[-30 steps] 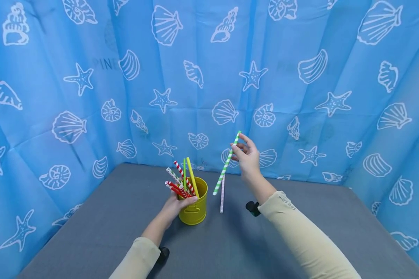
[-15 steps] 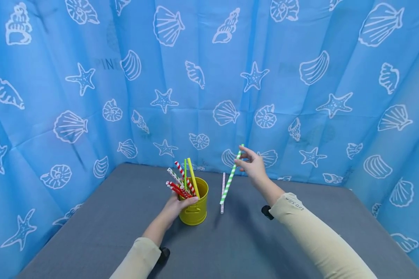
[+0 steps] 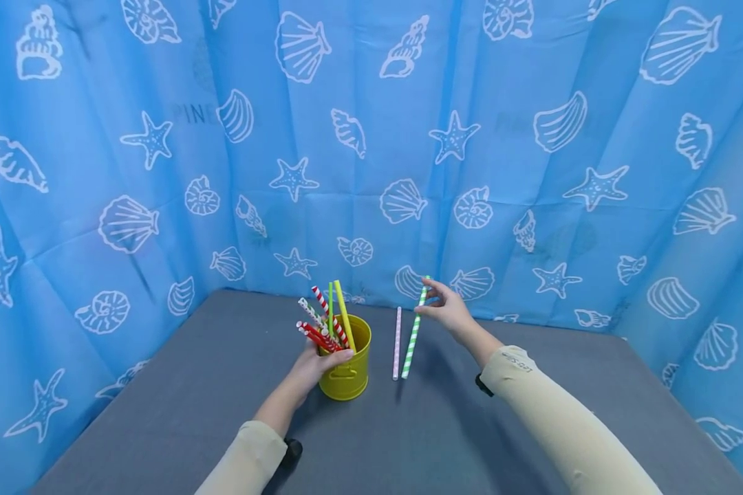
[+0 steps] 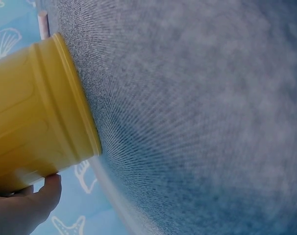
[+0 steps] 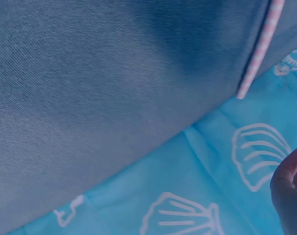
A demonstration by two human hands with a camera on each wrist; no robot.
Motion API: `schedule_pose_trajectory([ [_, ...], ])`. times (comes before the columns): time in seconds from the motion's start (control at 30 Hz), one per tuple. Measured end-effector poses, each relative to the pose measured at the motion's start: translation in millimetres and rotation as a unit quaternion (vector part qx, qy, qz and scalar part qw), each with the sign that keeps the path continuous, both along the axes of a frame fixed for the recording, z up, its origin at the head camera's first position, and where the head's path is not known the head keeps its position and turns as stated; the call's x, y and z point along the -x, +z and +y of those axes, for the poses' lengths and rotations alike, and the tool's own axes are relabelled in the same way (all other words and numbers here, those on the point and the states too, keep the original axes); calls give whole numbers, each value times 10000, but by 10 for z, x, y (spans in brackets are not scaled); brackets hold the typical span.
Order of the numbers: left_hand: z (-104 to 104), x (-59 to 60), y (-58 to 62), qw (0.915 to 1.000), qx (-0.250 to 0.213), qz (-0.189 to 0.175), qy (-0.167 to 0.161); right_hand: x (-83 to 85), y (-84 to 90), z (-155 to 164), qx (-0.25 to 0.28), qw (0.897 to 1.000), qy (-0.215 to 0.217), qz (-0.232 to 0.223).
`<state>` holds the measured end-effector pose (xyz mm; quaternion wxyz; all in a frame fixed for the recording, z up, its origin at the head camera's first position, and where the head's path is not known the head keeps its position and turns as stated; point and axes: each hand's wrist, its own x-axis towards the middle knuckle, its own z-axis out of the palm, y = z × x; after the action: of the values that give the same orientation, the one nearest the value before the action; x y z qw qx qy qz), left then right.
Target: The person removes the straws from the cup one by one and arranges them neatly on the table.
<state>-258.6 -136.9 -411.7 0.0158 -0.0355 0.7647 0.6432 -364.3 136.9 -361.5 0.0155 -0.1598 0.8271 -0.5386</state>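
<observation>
My left hand (image 3: 306, 371) grips the side of a small yellow metal bucket (image 3: 350, 379), thumb along its near rim. The bucket holds several paper straws: a plain yellow straw (image 3: 344, 317), a thin light-green one (image 3: 331, 309), red-and-white ones (image 3: 320, 298) and others. In the left wrist view, fingers (image 4: 33, 200) press against the bucket wall (image 4: 31, 117). My right hand (image 3: 457, 317) pinches a green-and-white striped straw (image 3: 413, 341) near its far end. Its near end is low over the table, beside a pale pink straw (image 3: 397, 344) lying there.
A grey cloth-covered table (image 3: 179, 405) lies beneath everything. Behind and at both sides hangs a blue curtain (image 3: 359, 172) with white shell and starfish prints, meeting the table's back edge just beyond the straws.
My right hand has lowered and shifted right with the green striped straw, which now lies alongside the pink straw instead of crossing over it. The left hand keeps its hold on the bucket.
</observation>
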Motion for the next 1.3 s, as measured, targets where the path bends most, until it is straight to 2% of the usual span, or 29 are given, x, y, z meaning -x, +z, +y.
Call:
schedule_pose_trajectory([
  [0.43, -20, 14, -9, 9998, -121, 161, 17, 190, -241, 57, -303, 9984, 335, -326],
  [0.77, -14, 18, -32, 9997, -87, 246, -5, 367, -493, 97, -796, 9947, 264, -601],
  [1.3, -16, -4, 5, 9999, -32, 130, -29, 561, -602, 11, -1391, 9850, 253, -987],
])
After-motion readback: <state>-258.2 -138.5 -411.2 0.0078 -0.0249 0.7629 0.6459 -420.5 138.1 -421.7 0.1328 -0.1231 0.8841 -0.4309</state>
